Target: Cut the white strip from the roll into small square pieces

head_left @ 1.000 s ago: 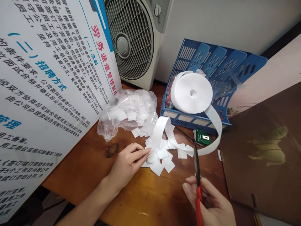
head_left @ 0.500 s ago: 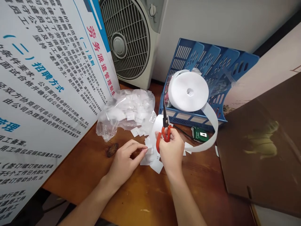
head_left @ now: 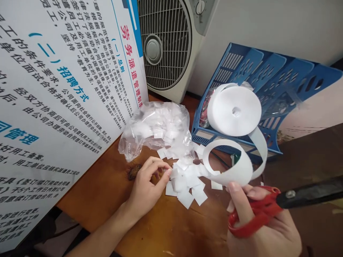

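My left hand (head_left: 148,184) rests on the wooden table (head_left: 112,192), fingers curled and fingertips touching the edge of a pile of several white cut squares (head_left: 186,178). My right hand (head_left: 264,228) is close to the camera at the lower right. It grips red-handled scissors (head_left: 268,208) with the dark blades pointing right, and its thumb pinches the free end of a white tape strip (head_left: 235,167). The strip loops up to a big white tape roll (head_left: 234,110) leaning in a blue file rack (head_left: 281,71).
A clear plastic bag (head_left: 155,128) holding more white squares lies behind the pile. A large printed board (head_left: 61,82) leans along the left. A grey fan (head_left: 167,43) stands at the back. A brown panel (head_left: 308,153) lies at the right.
My right hand has pulled back from the pile toward the camera with the scissors, now turned sideways, drawing the tape end with it. My left hand stays at the pile.
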Available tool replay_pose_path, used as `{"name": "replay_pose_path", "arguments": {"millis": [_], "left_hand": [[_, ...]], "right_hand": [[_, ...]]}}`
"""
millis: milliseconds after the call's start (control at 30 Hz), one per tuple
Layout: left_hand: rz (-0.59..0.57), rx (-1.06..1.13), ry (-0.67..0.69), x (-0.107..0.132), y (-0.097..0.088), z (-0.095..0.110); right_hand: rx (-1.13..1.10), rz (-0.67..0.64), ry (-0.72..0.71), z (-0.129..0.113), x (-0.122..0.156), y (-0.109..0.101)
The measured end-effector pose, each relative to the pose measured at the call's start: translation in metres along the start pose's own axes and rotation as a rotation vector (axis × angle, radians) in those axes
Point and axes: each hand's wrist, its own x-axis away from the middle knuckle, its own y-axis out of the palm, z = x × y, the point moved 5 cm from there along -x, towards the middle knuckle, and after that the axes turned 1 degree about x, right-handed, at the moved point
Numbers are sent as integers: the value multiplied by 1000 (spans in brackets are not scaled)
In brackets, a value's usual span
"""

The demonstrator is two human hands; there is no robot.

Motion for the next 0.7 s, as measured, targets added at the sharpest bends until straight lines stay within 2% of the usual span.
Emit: {"name": "replay_pose_path", "arguments": {"millis": [133, 233, 367, 500, 600, 700], "left_hand": [[11, 80, -104, 0, 0, -8], [19, 125, -176, 1, 1, -11], [-33, 186, -199, 3, 5, -10], [-93, 149, -181, 1, 9, -9], [-159, 111, -208, -2, 15, -9], [-252, 26, -181, -4, 21, -6]], "right_hand": [[-157, 42, 191, 26, 3, -15], [-202, 94, 261, 38, 7, -21], [-178, 117, 178, 34, 13, -24], [-63, 125, 86, 27, 18, -29], [-40, 56, 113, 32, 20, -32], [-97, 3, 166, 45, 19, -31]]}}
